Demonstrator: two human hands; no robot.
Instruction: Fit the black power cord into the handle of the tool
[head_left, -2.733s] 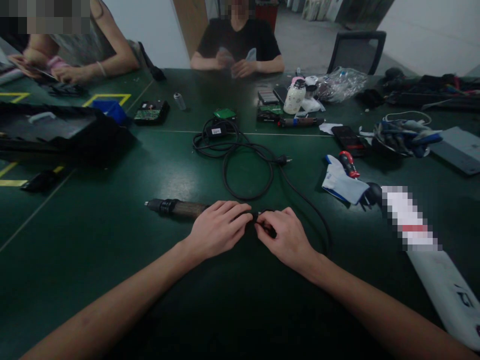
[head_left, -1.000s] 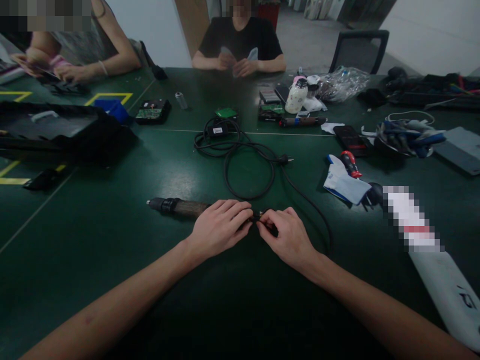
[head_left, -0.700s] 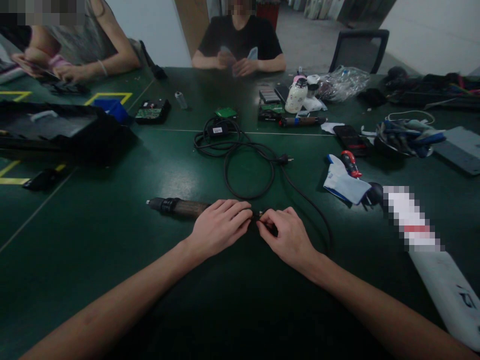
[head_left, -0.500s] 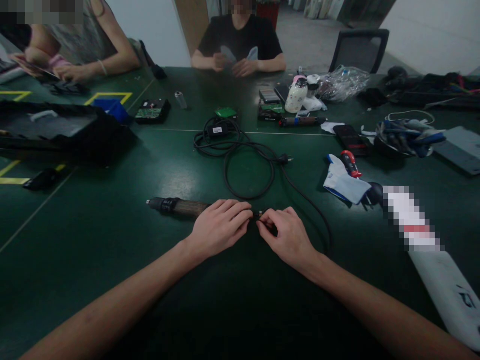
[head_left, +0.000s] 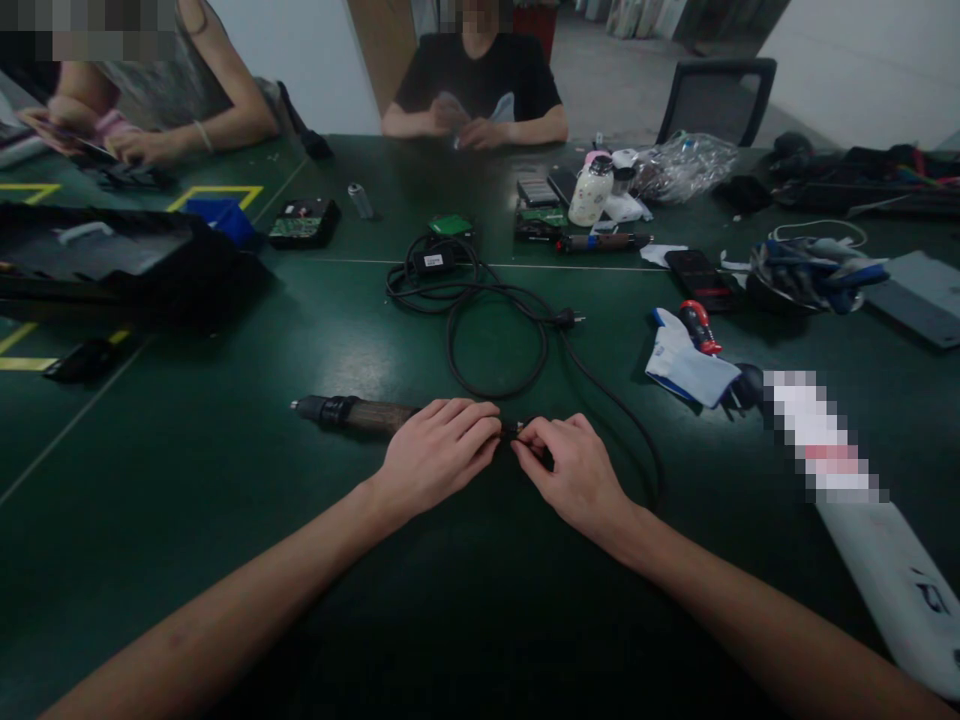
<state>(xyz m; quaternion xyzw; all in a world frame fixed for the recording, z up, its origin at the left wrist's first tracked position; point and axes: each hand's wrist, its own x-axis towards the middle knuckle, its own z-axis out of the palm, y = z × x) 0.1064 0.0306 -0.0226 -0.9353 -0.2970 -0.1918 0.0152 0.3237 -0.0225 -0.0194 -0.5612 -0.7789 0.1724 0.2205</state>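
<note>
On the green table lies an electric screwdriver (head_left: 375, 415) with a dark ribbed body, its tip pointing left. My left hand (head_left: 442, 445) is closed over its rear half, hiding that part. My right hand (head_left: 574, 465) pinches a small cable connector (head_left: 520, 428) at the screwdriver's rear end. Fingers cover most of the connector, so I cannot tell whether it is fully seated. A black power cable (head_left: 544, 360) with an adapter (head_left: 433, 260) lies coiled beyond my hands, and one strand runs down behind my right hand.
A white power strip (head_left: 885, 570) lies at right, beside a glove (head_left: 690, 365) and a red screwdriver (head_left: 701, 327). A black tray (head_left: 127, 270) stands at left. Circuit boards (head_left: 304, 222), a bottle (head_left: 591, 192) and a phone (head_left: 701, 278) lie farther back. Two people sit across the table.
My hands stay almost in place, with the connector and the screwdriver's end slightly shifted between them. Across the table, the seated person's hands have moved a little.
</note>
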